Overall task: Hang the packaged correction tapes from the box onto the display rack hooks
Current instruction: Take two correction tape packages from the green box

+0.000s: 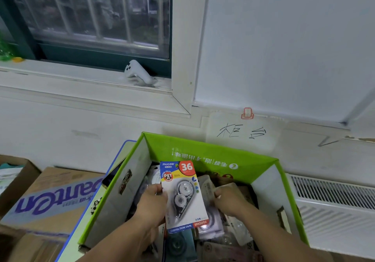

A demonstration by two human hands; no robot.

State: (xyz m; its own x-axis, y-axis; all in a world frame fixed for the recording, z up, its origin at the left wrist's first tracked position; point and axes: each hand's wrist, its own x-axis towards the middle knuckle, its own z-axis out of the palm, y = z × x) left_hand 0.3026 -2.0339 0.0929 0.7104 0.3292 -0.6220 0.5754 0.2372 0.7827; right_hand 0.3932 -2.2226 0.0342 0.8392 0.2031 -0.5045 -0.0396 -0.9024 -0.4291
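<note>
One packaged correction tape up in my hands, more packs loose in the box below it, too jumbled and blurred to count. Two hands in view. My left hand grips the pack's left edge, thumb on the front of the card, other fingers behind it, so pinching the card. My right hand is just right of the pack, fingers curled down among the packs in the box; can't tell whether it is holding one.

Pack is upright, printed face toward me, long axis running top to bottom with a slight lean to the left at the top. Red "36" circle at the top end, "CORRECTION TAPE / SMOOTH" strip at the bottom end. The dispenser inside the blister has its two wheels stacked along that axis, tip aimed at the bottom. It is held above the box interior, near the middle.

One green box with open flaps, white inside walls. Beside it on the left, one brown carton with purple lettering, and part of another carton at the far left edge. A blue-edged board sits between carton and box.

Room: white wall, barred window upper left, one white device on the window sill, handwritten paper note on the wall, white radiator on the right.
</note>
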